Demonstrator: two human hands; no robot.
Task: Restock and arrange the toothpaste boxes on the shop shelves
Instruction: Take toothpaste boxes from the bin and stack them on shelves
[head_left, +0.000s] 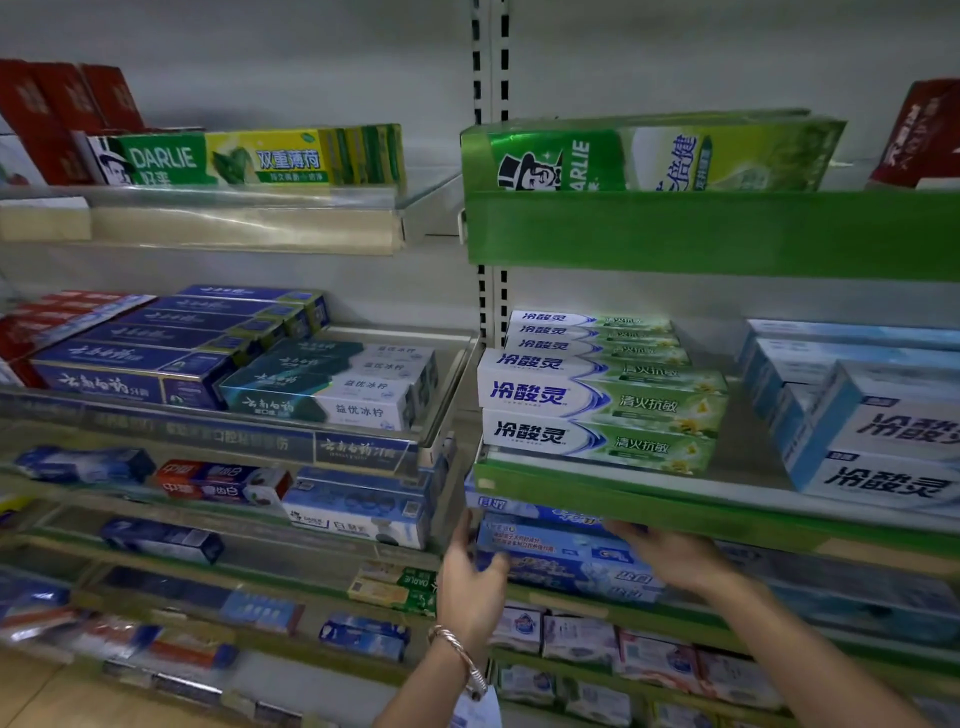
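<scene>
A stack of blue toothpaste boxes (556, 556) lies on the third shelf of the right bay, under the green shelf edge (675, 512). My left hand (470, 582) grips the stack's left end, thumb on its front. My right hand (675, 558) lies on the stack's right end, fingers reaching back under the shelf above. A bangle sits on my left wrist. Above them stand white-and-green toothpaste boxes (597, 400) in a neat stack. The back of the blue stack is hidden by the shelf.
Light blue boxes (872, 431) fill the right of the middle shelf. Green Darlie boxes (649, 156) lean on the top right shelf. The left bay holds dark blue boxes (156, 353) and teal-white boxes (337, 384) behind clear rails. Lower shelves carry mixed small packs.
</scene>
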